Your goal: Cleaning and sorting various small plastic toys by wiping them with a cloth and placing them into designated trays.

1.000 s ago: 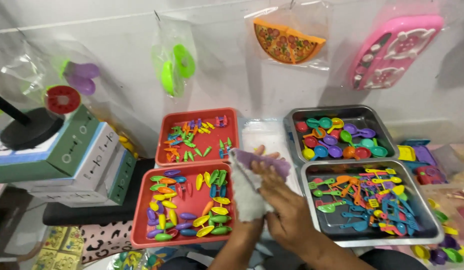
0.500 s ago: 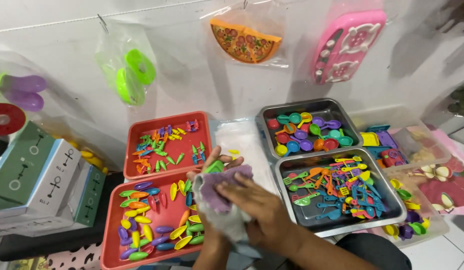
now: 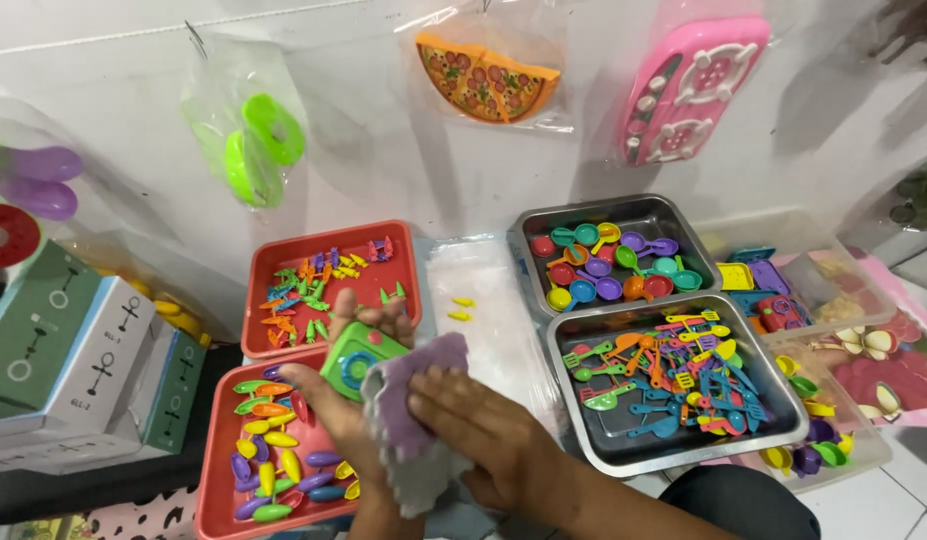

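Note:
My left hand (image 3: 345, 392) holds a small green toy appliance (image 3: 357, 358) with a blue dial, above the near red tray (image 3: 219, 470). My right hand (image 3: 475, 432) presses a purple and white cloth (image 3: 411, 420) against the toy's right side. The cloth hangs down over my left wrist. Both hands sit in front of a flat clear plastic bag (image 3: 483, 300) with two small yellow pieces (image 3: 461, 308) on it.
Far red tray (image 3: 408, 262) holds small carrot-like toys; the near one holds coloured oval pieces (image 3: 273, 440). Two metal trays (image 3: 623, 458) on the right hold toy pans (image 3: 603, 268) and utensils (image 3: 673, 380). Boxes (image 3: 73, 370) stand left. Bagged toys (image 3: 488, 75) hang on the wall.
The camera view shifted left. My left hand turned, so the green toy now shows clearly, and the cloth moved from covering it to its right side.

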